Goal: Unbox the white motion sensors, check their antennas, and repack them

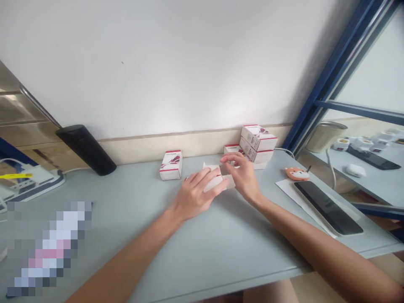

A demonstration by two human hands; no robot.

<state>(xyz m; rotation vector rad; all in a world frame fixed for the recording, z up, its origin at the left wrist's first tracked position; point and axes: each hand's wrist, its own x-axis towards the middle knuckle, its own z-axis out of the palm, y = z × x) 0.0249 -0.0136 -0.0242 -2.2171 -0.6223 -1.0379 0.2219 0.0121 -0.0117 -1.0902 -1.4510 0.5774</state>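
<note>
Left hand (192, 195) clamped over a white carton (214, 182) on the counter (221, 240), right hand (241, 176) pinching its upper edge, stacked boxes (257, 143) just behind.

We record a pixelated patch (47, 248) at near left, its object unidentifiable. The left hand (194, 195) partly hides a white carton (214, 179). Print on the stacked boxes (257, 141) is too small to read. The left edge cuts off a white device (28, 185).

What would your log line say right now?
left hand: on white carton | right hand: fingers at its edge | beside: stacked boxes
</note>
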